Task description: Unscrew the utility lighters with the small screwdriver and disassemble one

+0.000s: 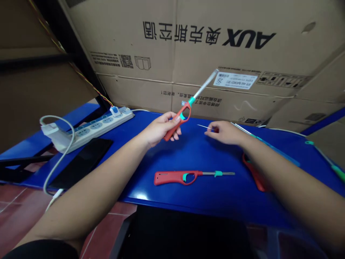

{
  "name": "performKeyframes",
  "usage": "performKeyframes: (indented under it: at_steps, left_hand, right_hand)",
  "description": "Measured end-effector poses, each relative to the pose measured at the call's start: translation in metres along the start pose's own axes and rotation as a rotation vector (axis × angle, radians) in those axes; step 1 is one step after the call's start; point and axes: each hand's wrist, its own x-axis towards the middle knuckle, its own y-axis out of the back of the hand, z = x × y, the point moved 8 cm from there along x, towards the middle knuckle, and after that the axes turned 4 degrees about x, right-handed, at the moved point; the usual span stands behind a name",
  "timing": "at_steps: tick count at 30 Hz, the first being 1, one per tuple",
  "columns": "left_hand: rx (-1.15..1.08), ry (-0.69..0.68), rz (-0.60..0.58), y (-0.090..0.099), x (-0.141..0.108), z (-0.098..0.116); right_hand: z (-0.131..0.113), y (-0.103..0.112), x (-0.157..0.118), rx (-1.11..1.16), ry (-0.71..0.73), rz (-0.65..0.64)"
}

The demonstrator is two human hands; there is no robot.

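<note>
My left hand [163, 128] is closed around the red handle of a long-nosed lighter [185, 108], its metal tube slanting up to the right. A teal trigger and a teal collar show on it. To the right, my right hand [225, 132] pinches a thin metal-shafted tool [205, 127] with a red part inside the fingers; its shaft points left toward the lighter, apart from it. A second red lighter [172, 177] lies flat on the blue table [199, 151], nozzle to the right. Another red lighter [254, 174] is partly hidden under my right forearm.
A white power strip [104, 126] with plugs and a black phone [83, 162] lie at left, a white cable looping over them. Behind stands a large cardboard box [151, 82]. A green-handled lighter [338, 173] and a translucent blue strip [280, 151] are at right.
</note>
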Motion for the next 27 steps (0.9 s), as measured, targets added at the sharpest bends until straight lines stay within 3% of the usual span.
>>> performKeyframes:
  at_steps: [4, 8, 10, 13, 16, 19, 24, 27]
  left_hand:
    - [0.386, 0.036, -0.218, -0.023, -0.006, -0.015]
    - [0.853, 0.081, -0.453, -0.050, -0.016, -0.034]
    - [1.000, 0.062, -0.566, -0.062, -0.023, -0.037]
    - [1.120, 0.005, -0.615, -0.070, -0.030, -0.034]
    - [1.159, -0.054, -0.594, -0.070, -0.032, -0.030]
    - [1.167, -0.127, -0.587, -0.070, -0.033, -0.025]
    - [1.138, -0.188, -0.677, -0.076, -0.036, -0.020]
    - [1.153, -0.248, -0.628, -0.075, -0.033, -0.016]
  right_hand:
    - [0.043, 0.034, -0.068, -0.001, -0.069, -0.009]
    - [0.077, 0.044, -0.139, -0.024, -0.304, 0.028]
    - [0.080, 0.042, -0.169, -0.134, -0.433, 0.085]
    - [0.069, 0.032, -0.202, -0.337, -0.595, 0.187]
    - [0.051, 0.027, -0.216, -0.497, -0.656, 0.293]
    - [0.055, 0.030, -0.217, -0.530, -0.732, 0.323]
    - [0.085, 0.045, -0.204, -0.426, -0.812, 0.224]
    - [0.086, 0.047, -0.192, -0.421, -0.772, 0.185]
